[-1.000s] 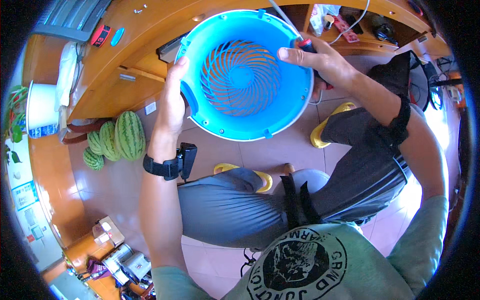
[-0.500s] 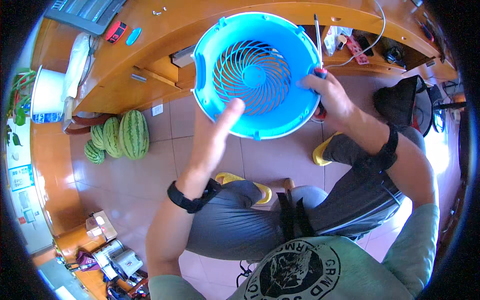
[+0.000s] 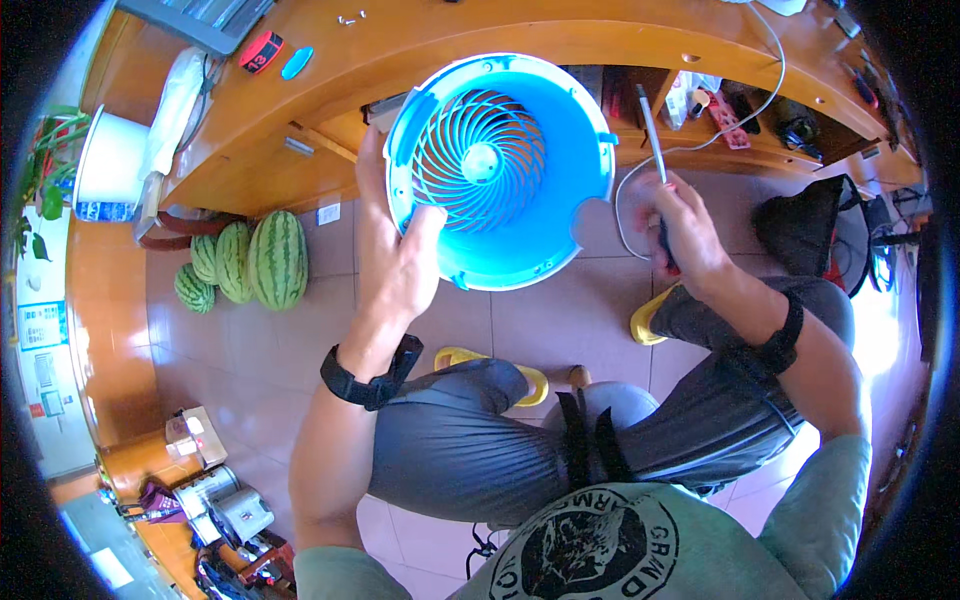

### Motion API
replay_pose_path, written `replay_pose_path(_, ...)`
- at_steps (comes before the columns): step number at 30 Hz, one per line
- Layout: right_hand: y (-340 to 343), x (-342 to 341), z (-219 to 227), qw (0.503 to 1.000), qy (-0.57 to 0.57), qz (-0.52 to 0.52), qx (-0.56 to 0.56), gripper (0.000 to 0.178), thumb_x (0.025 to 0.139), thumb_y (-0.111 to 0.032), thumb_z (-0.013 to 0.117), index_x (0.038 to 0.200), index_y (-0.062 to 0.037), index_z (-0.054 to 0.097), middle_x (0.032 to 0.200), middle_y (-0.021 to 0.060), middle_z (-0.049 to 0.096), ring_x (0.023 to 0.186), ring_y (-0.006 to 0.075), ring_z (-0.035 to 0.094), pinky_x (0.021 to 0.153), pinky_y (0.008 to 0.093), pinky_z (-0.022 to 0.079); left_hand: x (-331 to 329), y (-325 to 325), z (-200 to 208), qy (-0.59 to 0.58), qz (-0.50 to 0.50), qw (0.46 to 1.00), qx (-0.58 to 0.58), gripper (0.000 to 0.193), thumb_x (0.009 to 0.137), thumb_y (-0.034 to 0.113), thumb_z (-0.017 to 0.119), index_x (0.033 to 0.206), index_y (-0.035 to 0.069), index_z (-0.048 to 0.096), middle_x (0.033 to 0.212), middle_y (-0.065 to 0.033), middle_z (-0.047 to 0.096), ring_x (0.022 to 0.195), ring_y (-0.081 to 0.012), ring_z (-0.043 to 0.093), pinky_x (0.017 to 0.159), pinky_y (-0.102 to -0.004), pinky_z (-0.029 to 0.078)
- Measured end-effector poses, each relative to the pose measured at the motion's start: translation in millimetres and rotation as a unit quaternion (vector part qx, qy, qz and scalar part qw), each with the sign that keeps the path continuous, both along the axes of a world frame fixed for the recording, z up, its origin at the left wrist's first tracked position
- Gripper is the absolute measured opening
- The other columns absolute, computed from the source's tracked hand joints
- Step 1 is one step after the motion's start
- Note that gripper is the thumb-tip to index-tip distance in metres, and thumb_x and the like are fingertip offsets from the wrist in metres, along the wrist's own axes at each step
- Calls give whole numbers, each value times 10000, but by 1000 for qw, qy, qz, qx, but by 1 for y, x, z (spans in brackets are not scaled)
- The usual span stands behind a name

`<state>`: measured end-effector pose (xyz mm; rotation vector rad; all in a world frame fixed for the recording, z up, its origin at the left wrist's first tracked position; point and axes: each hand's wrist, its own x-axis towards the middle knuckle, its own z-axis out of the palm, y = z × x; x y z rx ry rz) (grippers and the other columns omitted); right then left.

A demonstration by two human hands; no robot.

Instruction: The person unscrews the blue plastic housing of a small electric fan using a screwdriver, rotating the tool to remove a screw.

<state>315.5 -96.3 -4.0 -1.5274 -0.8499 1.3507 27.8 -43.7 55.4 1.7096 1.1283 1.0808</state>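
Observation:
A blue, round plastic housing (image 3: 520,245) with a swirl-slotted grille at its bottom is raised in front of me, its open side facing me. My left hand (image 3: 402,262) grips its left rim, thumb inside and fingers behind the wall. A rounded notch shows in the lower right of the rim. Apart from it, to the right, my right hand (image 3: 695,235) is closed around a screwdriver (image 3: 652,135). The long metal shaft points up and slightly left; the handle is mostly hidden by blurred fingers.
Beyond the housing runs a wooden desk (image 3: 350,75) with open compartments and a white cable (image 3: 740,125). Watermelons (image 3: 278,260) sit on the floor at left, near a white bucket (image 3: 105,165). A black bag (image 3: 805,225) stands at right. Small screws (image 3: 352,17) lie on the desktop.
My right hand has come off the housing's right rim and moved right and down with the screwdriver. The housing has shifted left and turned, and its notch now shows at lower right.

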Motion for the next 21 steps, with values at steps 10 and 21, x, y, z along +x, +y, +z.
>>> replay_pose_path(10,-17,-8,63,964,-152,89,198,227,990,-164,535,1126,10,587,776,11,558,670,60,472,597,237,398,-2,-5,3,70,-19,996,-42,722,802,38,587,1476,-37,341,1363,-192,562,1248,-256,569,1054,-363,445)
replay_pose_path(21,24,-21,62,907,-322,164,218,435,803,-251,769,1124,-1,614,795,171,636,700,240,634,670,393,510,-1,-2,-11,246,-129,954,-116,791,681,245,718,1410,12,518,1271,-262,639,1175,-384,628,1024,-409,475)
